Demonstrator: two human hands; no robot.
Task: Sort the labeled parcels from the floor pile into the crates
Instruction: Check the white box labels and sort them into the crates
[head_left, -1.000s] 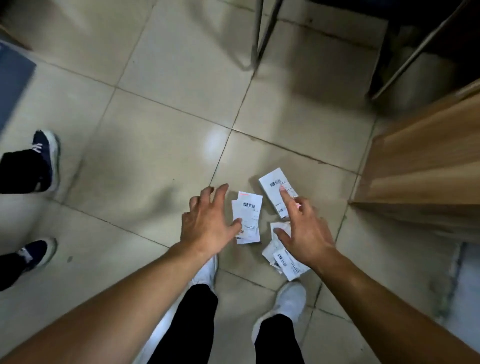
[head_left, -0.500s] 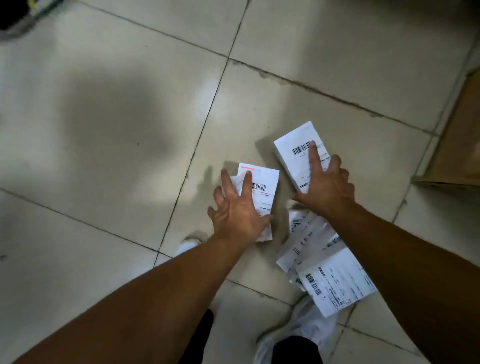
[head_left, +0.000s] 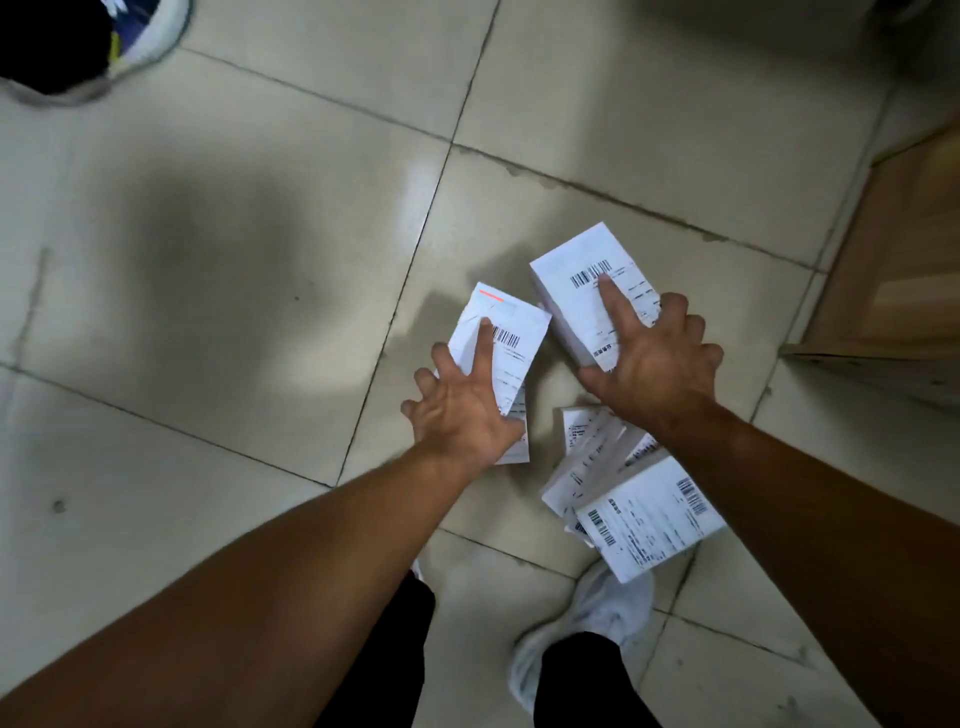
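My left hand (head_left: 462, 410) grips a thin parcel (head_left: 511, 332), my right hand (head_left: 660, 374) a stiff-looking, probably light box (head_left: 571, 296), across their edges.

White parcels (head_left: 576, 306) with black barcodes (head_left: 591, 274) on beige floor tiles (head_left: 260, 156).

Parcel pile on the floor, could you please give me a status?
Left hand grips red-marked parcel. Right hand grips larger parcel. Remaining pile lies beside white shoe.
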